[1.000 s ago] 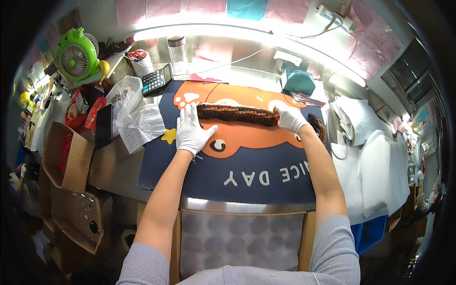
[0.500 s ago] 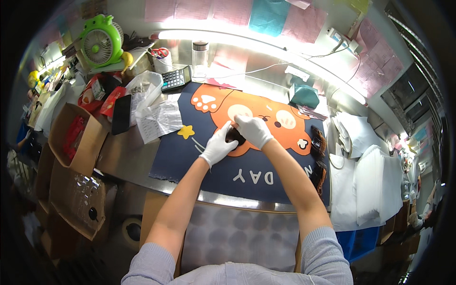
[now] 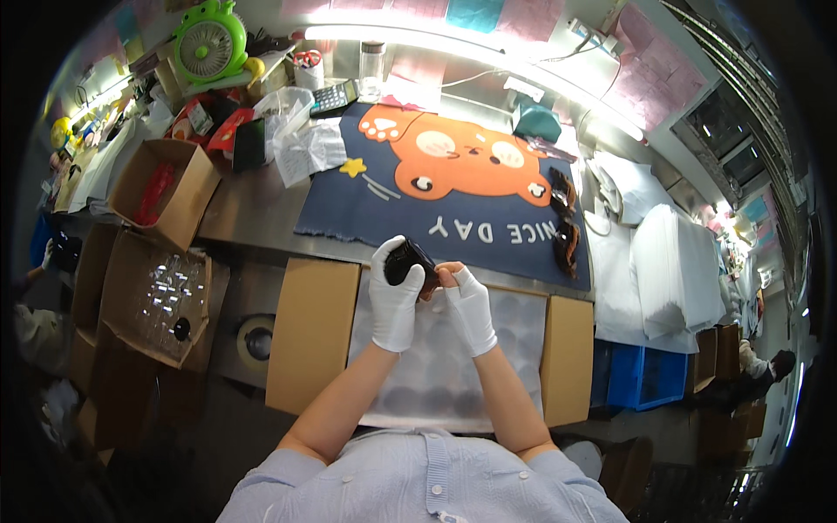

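A dark, glossy, rounded object (image 3: 410, 254), whose kind I cannot make out, is held over the table's front edge. My left hand (image 3: 394, 301), in a white glove, wraps round it from the left. My right hand (image 3: 472, 310), in a white glove with bare fingertips, has thumb and fingers closed at the object's right lower edge. Behind them lies a dark blue mat (image 3: 384, 222) with an orange bear. On its right side rest two shiny brown-black pieces (image 3: 566, 247), one behind the other.
An open carton (image 3: 318, 336) with a white sheet over round shapes stands below my hands. Boxes (image 3: 196, 187) stand left, one holding clear pieces. White sheets (image 3: 676, 270) are stacked right, above a blue bin (image 3: 647, 376). A fan (image 3: 209, 44) and calculator (image 3: 335, 98) are at the back.
Both hands have come back toward me from over the bear to the table's front edge, bringing the dark object. The view has shifted, and more of the open carton shows.
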`<state>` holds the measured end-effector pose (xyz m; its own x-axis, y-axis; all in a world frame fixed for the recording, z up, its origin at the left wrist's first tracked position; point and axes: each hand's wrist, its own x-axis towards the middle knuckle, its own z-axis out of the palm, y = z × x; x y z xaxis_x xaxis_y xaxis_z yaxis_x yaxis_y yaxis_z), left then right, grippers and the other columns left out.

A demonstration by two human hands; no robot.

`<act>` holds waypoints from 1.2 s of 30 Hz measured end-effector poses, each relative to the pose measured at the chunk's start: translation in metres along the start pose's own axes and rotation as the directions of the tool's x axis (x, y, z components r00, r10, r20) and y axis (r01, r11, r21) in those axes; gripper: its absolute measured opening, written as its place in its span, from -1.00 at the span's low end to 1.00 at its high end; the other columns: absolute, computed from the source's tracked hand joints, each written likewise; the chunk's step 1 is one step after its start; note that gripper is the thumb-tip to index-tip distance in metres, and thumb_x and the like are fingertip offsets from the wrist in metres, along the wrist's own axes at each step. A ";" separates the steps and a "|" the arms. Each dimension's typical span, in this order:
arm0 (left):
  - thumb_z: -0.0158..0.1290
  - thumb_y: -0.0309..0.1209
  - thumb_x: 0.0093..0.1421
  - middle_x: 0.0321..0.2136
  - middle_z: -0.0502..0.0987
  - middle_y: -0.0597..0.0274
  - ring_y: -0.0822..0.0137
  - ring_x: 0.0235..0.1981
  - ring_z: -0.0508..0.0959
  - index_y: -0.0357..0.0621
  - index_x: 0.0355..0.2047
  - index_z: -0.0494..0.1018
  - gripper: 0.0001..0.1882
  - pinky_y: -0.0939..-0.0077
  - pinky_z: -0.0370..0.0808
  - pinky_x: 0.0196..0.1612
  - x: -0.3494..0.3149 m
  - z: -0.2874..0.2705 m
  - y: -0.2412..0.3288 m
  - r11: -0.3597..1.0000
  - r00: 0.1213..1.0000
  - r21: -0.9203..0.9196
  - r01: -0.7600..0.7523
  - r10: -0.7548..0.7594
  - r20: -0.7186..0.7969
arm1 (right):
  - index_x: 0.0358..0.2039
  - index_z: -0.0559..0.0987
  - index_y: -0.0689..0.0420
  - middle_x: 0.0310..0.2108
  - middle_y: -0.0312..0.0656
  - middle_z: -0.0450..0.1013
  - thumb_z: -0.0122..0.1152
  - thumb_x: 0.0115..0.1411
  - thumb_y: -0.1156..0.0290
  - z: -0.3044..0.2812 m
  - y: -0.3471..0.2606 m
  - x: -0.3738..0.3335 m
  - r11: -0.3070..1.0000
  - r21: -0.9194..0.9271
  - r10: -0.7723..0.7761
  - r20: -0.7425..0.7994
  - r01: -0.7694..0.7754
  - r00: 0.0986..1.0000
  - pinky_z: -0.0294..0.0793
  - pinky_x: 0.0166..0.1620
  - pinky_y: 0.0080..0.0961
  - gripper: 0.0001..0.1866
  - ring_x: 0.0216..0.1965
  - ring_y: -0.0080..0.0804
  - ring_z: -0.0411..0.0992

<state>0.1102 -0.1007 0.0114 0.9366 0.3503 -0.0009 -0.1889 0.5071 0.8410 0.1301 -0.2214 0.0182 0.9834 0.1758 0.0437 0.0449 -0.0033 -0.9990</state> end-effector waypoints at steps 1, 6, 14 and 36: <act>0.20 -0.49 0.21 -0.07 0.47 0.28 0.45 -0.08 0.47 -0.16 0.16 0.33 -0.49 0.53 0.46 0.02 -0.007 -0.014 -0.001 0.999 0.999 0.010 0.034 -0.034 0.041 | -0.20 0.63 0.20 -0.47 -0.30 0.53 0.16 0.36 0.31 -0.002 0.004 -0.011 0.998 0.042 -0.050 0.059 0.047 0.997 0.47 -0.35 -0.60 -0.78 -0.48 -0.63 0.44; 0.17 -0.48 0.25 0.03 0.49 0.28 0.44 -0.01 0.49 -0.17 0.16 0.39 -0.53 0.51 0.47 0.07 -0.056 -0.067 -0.014 0.952 0.966 0.232 0.201 -0.232 0.115 | -0.29 0.71 0.26 -0.51 -0.25 0.58 0.31 0.17 0.42 -0.020 0.011 -0.049 0.904 -0.390 0.296 0.278 -0.174 0.914 0.47 -0.28 -0.58 -0.82 -0.46 -0.61 0.44; 0.06 -0.51 0.33 -0.08 0.47 0.30 0.46 -0.17 0.54 -0.15 0.19 0.32 -0.57 0.56 0.59 -0.18 -0.091 -0.100 -0.021 0.899 0.901 -0.073 0.432 -0.433 0.004 | -0.36 0.70 0.26 -0.57 -0.13 0.58 0.38 0.06 0.33 0.007 0.017 -0.047 0.769 -0.631 0.254 0.161 -0.098 0.954 0.51 -0.37 -0.54 -0.76 -0.55 -0.53 0.49; -0.05 -0.44 0.39 0.08 0.38 0.16 0.21 0.02 0.50 -0.05 0.26 0.21 -0.56 0.24 0.57 -0.03 -0.085 -0.069 -0.024 0.910 0.910 -0.066 0.409 -0.401 0.106 | -0.40 0.71 -0.06 -0.38 -0.13 0.63 0.25 0.14 0.09 -0.178 0.047 -0.048 -0.161 -0.911 0.177 -0.406 -0.380 0.897 0.60 -0.21 -0.27 -0.77 -0.32 -0.13 0.61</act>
<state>0.0149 -0.0877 -0.0459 0.9591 0.0319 -0.2812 0.1920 0.6567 0.7293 0.1163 -0.4056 -0.0290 0.9611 -0.2421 -0.1332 -0.2212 -0.9629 0.1546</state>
